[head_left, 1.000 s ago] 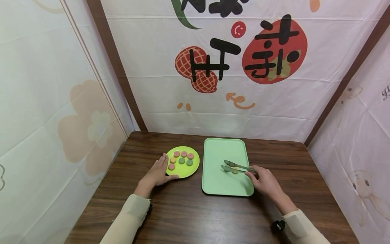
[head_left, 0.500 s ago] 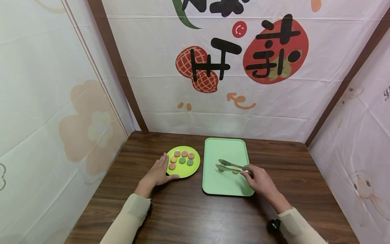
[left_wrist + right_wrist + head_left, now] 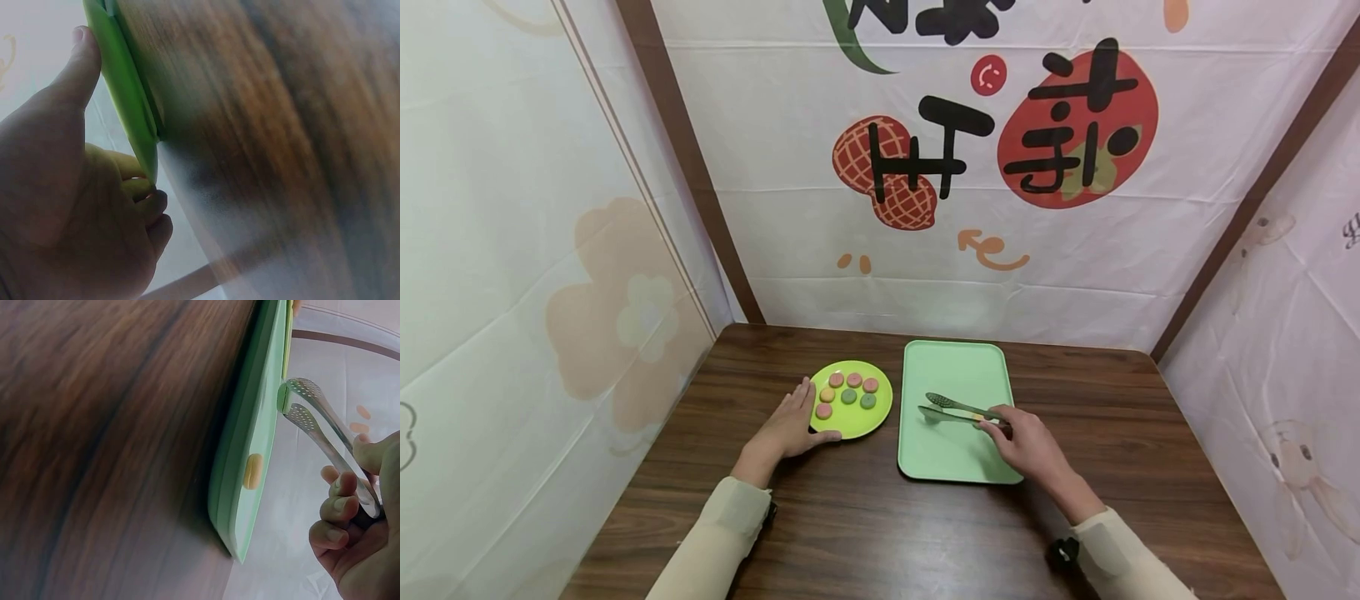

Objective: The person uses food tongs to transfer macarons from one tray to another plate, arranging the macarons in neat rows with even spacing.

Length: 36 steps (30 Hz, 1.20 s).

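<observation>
My left hand (image 3: 788, 423) rests at the left rim of a yellow-green plate (image 3: 868, 423), thumb and extended fingers spread along its edge. Pink, green and yellow macarons (image 3: 848, 396) lie on that plate. My right hand (image 3: 1026, 437) grips metal tongs (image 3: 958, 410) above the light green tray (image 3: 955, 458). Their perforated tips stand a little apart and point left. In the right wrist view a small green piece (image 3: 283, 398) shows right at the tips of the tongs; whether they pinch it I cannot tell. A yellow macaron (image 3: 252, 471) lies on the tray, partly hidden in the head view.
The dark wood table (image 3: 850, 517) carries the tray just right of the plate, with a narrow gap between them. A printed white cloth (image 3: 760, 242) hangs behind the table, with more cloth at both sides.
My right hand and the tongs have moved left over the tray, toward the plate, and now overlap the yellow macaron. My left hand and the plate have stayed in place.
</observation>
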Motion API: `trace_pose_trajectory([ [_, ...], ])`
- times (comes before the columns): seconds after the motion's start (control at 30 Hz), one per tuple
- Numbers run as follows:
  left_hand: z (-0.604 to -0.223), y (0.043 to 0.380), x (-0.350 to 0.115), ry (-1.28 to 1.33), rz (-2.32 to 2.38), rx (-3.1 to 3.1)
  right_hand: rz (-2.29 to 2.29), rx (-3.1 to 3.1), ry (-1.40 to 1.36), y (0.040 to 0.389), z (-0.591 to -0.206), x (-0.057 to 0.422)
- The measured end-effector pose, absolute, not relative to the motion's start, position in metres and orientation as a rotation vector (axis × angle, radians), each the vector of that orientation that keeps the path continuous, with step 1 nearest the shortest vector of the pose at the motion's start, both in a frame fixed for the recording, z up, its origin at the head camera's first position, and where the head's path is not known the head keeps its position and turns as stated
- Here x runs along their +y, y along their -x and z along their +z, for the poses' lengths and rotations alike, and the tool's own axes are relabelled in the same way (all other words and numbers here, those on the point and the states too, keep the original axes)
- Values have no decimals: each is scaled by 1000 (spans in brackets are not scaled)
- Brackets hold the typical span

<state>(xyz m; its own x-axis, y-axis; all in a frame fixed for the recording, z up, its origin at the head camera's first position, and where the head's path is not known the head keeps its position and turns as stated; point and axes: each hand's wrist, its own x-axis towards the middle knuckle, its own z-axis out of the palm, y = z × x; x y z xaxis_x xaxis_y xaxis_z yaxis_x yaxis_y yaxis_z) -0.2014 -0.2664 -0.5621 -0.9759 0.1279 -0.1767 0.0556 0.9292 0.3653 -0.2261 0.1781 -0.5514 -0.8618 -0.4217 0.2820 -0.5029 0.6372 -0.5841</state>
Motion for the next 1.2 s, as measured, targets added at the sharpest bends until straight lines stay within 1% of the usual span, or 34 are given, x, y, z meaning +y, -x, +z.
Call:
trace_pose_trajectory([
  [0.37, -562, 200, -267, -140, 527, 2895, 1098, -2689, -839, 229, -555, 163],
  [1.2, -562, 200, -267, -137, 539, 2896, 1113, -2659, -909, 239, -550, 130],
])
